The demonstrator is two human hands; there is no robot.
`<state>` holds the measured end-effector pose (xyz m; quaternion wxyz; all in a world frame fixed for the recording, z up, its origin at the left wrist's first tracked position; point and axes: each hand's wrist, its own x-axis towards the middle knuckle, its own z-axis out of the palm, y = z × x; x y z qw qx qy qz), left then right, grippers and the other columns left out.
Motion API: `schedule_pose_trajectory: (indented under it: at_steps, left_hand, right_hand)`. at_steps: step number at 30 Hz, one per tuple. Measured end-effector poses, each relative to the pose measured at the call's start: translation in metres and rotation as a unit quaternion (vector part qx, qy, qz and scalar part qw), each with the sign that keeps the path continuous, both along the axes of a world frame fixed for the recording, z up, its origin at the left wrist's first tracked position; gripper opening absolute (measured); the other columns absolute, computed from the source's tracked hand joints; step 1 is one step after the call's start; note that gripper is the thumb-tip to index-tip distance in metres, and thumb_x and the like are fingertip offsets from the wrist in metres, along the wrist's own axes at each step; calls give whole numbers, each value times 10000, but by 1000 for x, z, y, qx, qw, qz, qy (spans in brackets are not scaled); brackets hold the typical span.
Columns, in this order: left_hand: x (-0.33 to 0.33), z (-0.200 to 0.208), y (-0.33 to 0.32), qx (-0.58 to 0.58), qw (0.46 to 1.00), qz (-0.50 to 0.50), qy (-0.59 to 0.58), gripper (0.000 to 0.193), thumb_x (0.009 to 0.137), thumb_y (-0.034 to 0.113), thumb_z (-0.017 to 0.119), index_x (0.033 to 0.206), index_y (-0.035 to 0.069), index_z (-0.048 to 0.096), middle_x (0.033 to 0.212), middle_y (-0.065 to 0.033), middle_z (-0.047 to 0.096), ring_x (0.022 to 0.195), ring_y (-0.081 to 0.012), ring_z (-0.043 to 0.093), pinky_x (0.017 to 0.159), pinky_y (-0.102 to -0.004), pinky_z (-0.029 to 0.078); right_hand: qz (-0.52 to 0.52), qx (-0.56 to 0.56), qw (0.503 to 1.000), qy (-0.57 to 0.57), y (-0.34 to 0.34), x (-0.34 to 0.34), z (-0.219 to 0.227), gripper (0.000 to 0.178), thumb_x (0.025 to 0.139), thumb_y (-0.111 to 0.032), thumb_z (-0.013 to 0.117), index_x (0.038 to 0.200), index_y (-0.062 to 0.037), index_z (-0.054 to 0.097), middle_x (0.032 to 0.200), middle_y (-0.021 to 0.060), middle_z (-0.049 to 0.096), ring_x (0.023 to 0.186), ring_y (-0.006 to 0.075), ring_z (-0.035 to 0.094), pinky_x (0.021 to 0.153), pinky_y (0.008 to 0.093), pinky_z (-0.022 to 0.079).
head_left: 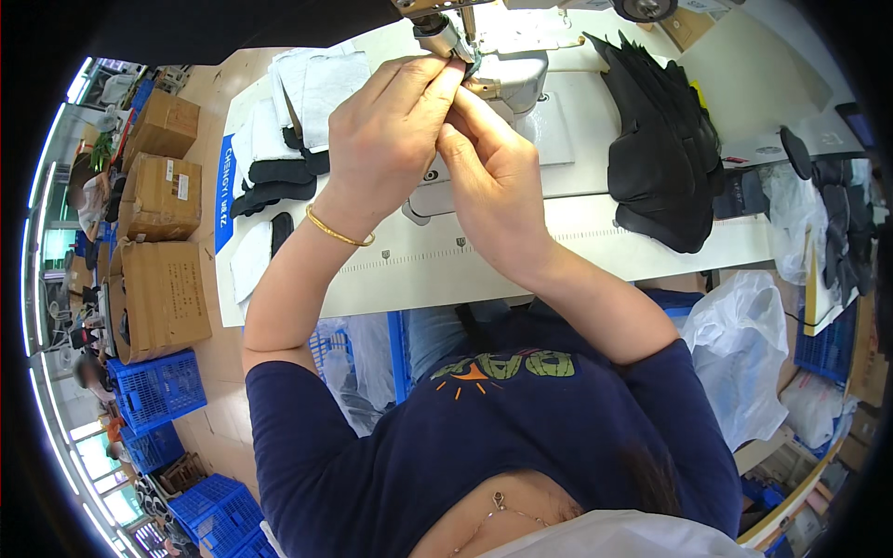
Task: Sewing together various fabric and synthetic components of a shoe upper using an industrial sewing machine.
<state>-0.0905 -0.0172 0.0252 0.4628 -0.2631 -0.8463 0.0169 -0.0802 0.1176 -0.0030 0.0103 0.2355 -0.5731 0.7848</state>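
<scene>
Both hands are raised to the head of a sewing machine [513, 86], close under its needle bar [442, 35]. My left hand [395, 126], with a gold bangle at the wrist, has its fingers pressed together beside the presser foot. Against it, my right hand [498, 177] is closed in a pinch, thumb and forefinger together. A small dark bit shows at the fingertips, but the fingers hide what they hold. To the right lies a stack of black cut pieces [656, 153]. White and black fabric pieces [279, 139] are piled on the left.
The pale table [549, 232] has a ruler scale along its front edge. Cardboard boxes [167, 298] and blue crates [158, 391] stand on the floor at the left. A white plastic bag [735, 353] hangs at the right, near more black pieces [842, 223].
</scene>
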Motion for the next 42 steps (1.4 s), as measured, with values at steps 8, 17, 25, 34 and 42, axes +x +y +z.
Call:
schedule_pose_trajectory:
  at_steps: [8, 17, 25, 34, 42]
  left_hand:
    - [7, 9, 8, -24, 999, 34, -27, 365, 689, 62, 676, 1050, 14, 703, 969, -44, 659, 876, -183, 662, 643, -275, 558]
    - [12, 16, 18, -22, 996, 70, -58, 348, 691, 56, 683, 1036, 13, 691, 938, -46, 629, 843, -190, 639, 619, -289, 547]
    - [14, 24, 15, 68, 988, 27, -138, 319, 687, 20, 662, 1005, 17, 687, 913, -69, 622, 830, -248, 637, 675, -357, 541]
    - [16, 24, 16, 72, 986, 45, -145, 277, 721, 14, 642, 993, 29, 691, 892, -63, 618, 827, -259, 628, 688, -359, 532]
    - [23, 26, 13, 58, 987, 2, -150, 328, 714, -17, 658, 1040, -2, 690, 924, -74, 625, 884, -255, 621, 727, -347, 539]
  right_hand:
    - [41, 43, 998, -24, 7, -1, 1, 394, 993, 2, 495, 1380, 76, 503, 1163, 104, 666, 1041, 100, 585, 893, 257, 490]
    - [-9, 33, 999, -10, 7, -4, -11, 290, 979, -59, 543, 1244, 38, 606, 743, 75, 618, 618, 75, 492, 553, 274, 422]
    - [-17, 111, 991, 69, 12, -11, -9, 172, 924, -94, 630, 1027, 39, 666, 679, 164, 639, 527, 163, 575, 513, 341, 444]
    - [-31, 108, 991, 71, 6, -3, -8, 110, 925, -39, 571, 839, 28, 588, 636, 208, 576, 533, 355, 574, 526, 412, 436]
    - [-1, 73, 997, 17, 9, 1, -4, 140, 957, -61, 555, 862, 33, 597, 613, 148, 579, 508, 191, 548, 509, 362, 426]
